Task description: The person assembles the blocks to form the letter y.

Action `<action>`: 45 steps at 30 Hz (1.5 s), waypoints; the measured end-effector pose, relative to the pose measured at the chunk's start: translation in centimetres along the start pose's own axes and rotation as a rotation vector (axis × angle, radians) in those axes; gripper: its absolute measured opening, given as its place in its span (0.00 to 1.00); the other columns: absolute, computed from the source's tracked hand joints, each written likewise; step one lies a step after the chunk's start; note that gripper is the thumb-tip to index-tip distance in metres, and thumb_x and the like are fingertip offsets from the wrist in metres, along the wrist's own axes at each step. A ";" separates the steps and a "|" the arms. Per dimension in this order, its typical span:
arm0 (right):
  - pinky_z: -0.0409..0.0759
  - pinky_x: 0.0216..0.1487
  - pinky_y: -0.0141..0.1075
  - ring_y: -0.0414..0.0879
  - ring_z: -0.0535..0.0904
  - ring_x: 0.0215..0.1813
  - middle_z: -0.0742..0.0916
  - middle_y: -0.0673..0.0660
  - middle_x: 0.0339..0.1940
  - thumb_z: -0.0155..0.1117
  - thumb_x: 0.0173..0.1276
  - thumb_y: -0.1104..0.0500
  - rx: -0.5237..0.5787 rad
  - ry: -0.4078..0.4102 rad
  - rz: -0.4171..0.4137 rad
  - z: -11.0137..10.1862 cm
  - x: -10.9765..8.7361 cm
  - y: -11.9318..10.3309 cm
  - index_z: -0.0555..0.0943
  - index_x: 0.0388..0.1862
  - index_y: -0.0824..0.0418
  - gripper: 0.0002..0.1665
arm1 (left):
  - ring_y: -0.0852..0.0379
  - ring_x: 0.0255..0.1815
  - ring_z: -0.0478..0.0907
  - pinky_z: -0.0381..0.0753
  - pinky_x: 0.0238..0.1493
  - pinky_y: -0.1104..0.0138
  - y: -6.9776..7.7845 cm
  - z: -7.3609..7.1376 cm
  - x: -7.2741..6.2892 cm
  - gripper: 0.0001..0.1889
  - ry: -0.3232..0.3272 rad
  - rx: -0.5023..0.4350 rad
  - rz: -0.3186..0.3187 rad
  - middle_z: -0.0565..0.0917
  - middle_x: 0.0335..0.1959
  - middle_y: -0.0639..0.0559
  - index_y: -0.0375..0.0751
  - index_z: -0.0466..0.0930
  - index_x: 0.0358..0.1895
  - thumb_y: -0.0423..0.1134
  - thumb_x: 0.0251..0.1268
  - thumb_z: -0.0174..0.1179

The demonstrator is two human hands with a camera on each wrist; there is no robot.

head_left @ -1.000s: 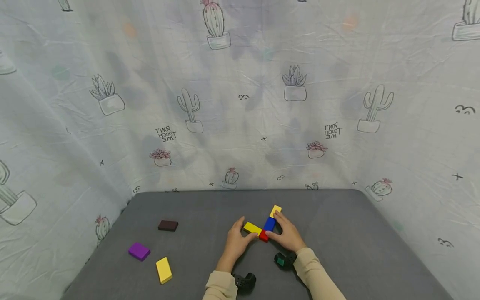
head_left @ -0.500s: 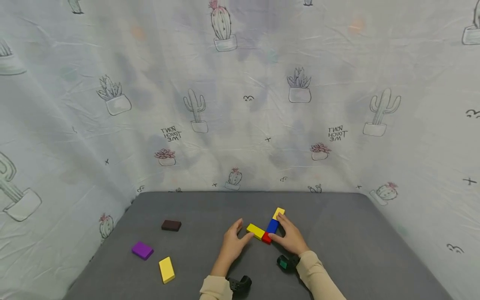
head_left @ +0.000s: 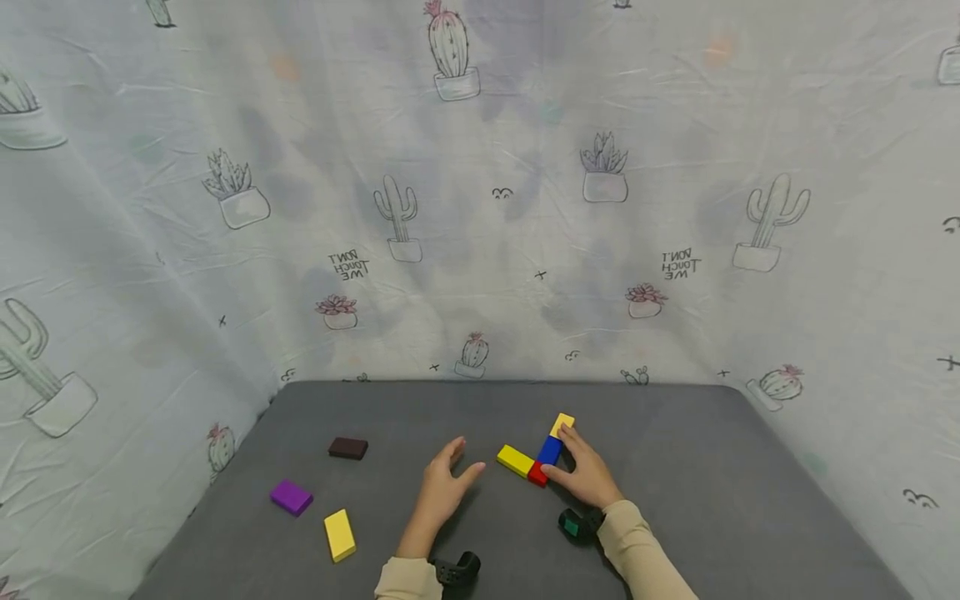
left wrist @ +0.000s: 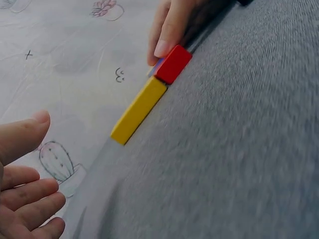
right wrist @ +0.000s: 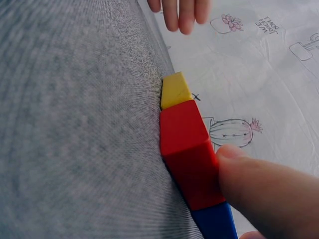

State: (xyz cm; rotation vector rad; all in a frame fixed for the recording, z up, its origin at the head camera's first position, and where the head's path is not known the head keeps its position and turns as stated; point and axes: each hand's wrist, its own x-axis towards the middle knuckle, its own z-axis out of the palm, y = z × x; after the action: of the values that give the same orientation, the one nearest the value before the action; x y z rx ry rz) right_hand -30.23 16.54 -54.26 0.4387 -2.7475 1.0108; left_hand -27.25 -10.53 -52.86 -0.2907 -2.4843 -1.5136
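Note:
Blocks lie in a V on the grey table in the head view. The bright yellow block (head_left: 516, 461) forms the left arm and meets the red block (head_left: 537, 474) at the near corner. From there the blue block (head_left: 551, 451) and a pale yellow block (head_left: 562, 424) run away to the back right. My right hand (head_left: 588, 477) rests along this right arm, its thumb (right wrist: 249, 181) touching the red block and its fingers by the pale yellow one. My left hand (head_left: 441, 492) hovers left of the bright yellow block, fingers spread, holding nothing.
On the left of the grey table (head_left: 420, 408) lie a dark brown block (head_left: 348, 448), a purple block (head_left: 292, 497) and another yellow block (head_left: 340, 536). A cactus-print curtain (head_left: 480, 225) hangs behind the table and along its sides.
My left hand has let go of the bright yellow block and drawn away to the left. My right hand stays at the row of blocks. The head view has shifted slightly.

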 end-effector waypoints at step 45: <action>0.59 0.69 0.60 0.64 0.59 0.72 0.63 0.65 0.74 0.64 0.61 0.41 0.000 -0.035 0.023 -0.2 0.1 -0.2 0.60 0.72 0.66 0.49 | 0.39 0.71 0.59 0.63 0.68 0.48 -2.8 -14.7 -9.1 0.42 0.090 0.118 -0.325 0.64 0.70 0.35 0.37 0.57 0.72 0.54 0.60 0.63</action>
State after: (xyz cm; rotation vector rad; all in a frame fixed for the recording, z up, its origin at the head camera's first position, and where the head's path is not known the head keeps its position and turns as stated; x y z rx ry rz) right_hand -30.25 16.48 -53.94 0.4295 -2.7898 1.0176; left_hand -18.14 -25.41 -51.29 0.2065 -2.6289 -1.4432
